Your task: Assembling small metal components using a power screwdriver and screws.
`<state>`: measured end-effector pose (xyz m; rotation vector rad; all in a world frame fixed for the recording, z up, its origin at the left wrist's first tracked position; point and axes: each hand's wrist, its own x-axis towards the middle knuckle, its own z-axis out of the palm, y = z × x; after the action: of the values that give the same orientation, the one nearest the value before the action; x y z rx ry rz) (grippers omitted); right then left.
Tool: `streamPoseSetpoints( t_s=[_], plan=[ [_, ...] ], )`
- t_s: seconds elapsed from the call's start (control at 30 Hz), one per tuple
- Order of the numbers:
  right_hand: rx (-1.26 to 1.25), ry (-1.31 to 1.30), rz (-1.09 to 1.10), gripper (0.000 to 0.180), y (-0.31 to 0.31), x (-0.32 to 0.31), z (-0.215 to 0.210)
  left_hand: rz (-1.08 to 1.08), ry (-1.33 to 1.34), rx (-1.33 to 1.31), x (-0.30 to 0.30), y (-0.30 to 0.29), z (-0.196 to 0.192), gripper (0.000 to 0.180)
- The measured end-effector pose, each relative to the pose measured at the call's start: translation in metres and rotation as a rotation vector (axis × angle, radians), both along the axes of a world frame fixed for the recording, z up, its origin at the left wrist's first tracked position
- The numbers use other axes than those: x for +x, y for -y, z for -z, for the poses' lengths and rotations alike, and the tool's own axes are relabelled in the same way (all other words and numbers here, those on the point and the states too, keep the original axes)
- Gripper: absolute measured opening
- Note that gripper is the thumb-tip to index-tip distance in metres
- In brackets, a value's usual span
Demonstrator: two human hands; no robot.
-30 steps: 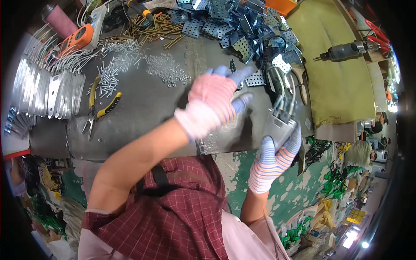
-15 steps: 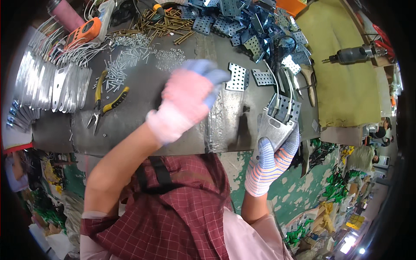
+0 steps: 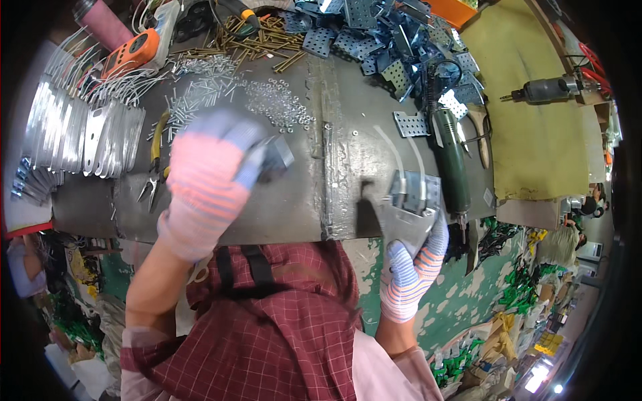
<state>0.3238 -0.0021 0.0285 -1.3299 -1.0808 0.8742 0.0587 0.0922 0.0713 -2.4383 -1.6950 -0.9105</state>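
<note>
My left hand (image 3: 207, 180), in a striped glove and smeared by motion, is over the left-middle of the dark bench. A small bent metal plate (image 3: 277, 155) sticks out from its fingers, blurred. My right hand (image 3: 411, 284), gloved too, grips a flat silver metal part (image 3: 405, 226) at the bench's front edge. Against that part's far end lies a perforated bracket (image 3: 431, 190), and two white wires (image 3: 418, 157) run up from it. Just right of it a green electric screwdriver (image 3: 451, 160) hangs bit-down. Another perforated plate (image 3: 410, 124) rests on the bench beyond.
Perforated brackets (image 3: 361, 43) are heaped at the back, beside long brass-coloured screws (image 3: 267, 40). Small screws (image 3: 207, 83) and nuts (image 3: 277, 103) lie scattered. Pliers (image 3: 155, 160) are partly behind my left hand. Silver parts with wires (image 3: 87, 134) stand at left; a drill (image 3: 545, 89) lies at right.
My left hand has swung left, carrying off the perforated plate that lay mid-bench. My right hand has lowered the silver part slightly, and the screwdriver now shows beside it.
</note>
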Motion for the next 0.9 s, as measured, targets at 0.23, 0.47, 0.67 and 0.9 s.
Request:
streamPoseSetpoints(
  t_s=[0.23, 0.47, 0.67, 0.9],
  plan=[
    [-0.216, -0.485, -0.43, 0.074, -0.033, -0.054, -0.001, -0.093, 0.567, -0.489, -0.033, 0.049, 0.039, 0.009],
    [-0.238, -0.543, -0.571, 0.074, -0.028, -0.078, 0.0, -0.083, 0.963, -0.268, 0.001, 0.039, 0.046, 0.012],
    [-0.255, -0.47, -0.563, 0.072, -0.026, -0.076, 0.003, -0.039, 0.58, 0.066, 0.002, 0.041, 0.046, 0.015],
    [-0.054, -0.19, -0.636, 0.065, -0.023, -0.074, 0.004, -0.045, 0.519, 0.119, 0.01, 0.036, 0.056, 0.017]
  ],
)
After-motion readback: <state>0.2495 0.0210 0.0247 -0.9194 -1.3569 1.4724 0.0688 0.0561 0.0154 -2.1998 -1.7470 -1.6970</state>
